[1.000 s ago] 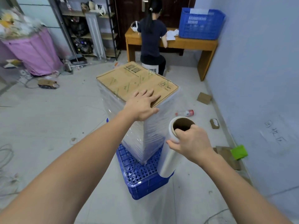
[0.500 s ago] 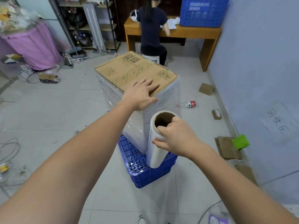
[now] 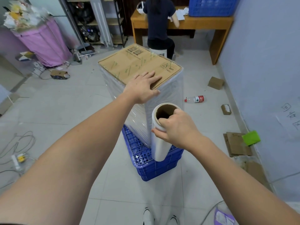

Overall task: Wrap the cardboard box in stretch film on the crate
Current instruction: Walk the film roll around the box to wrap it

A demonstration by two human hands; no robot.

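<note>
While our left hand (image 3: 142, 88) lies spread on the cardboard box (image 3: 138, 64), our right hand (image 3: 177, 127) (grip pinching the film roll (image 3: 159, 135)) risks tearing film if overtensioned.

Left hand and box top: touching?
Touching. The head view shows the left hand lying flat on the box top near its front corner, palm and fingers pressed on the cardboard with no gap.

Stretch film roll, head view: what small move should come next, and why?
Probably carry the white stretch film roll in the right hand around the brown cardboard box; the left hand steadies its top, and its sides already show film.
</note>
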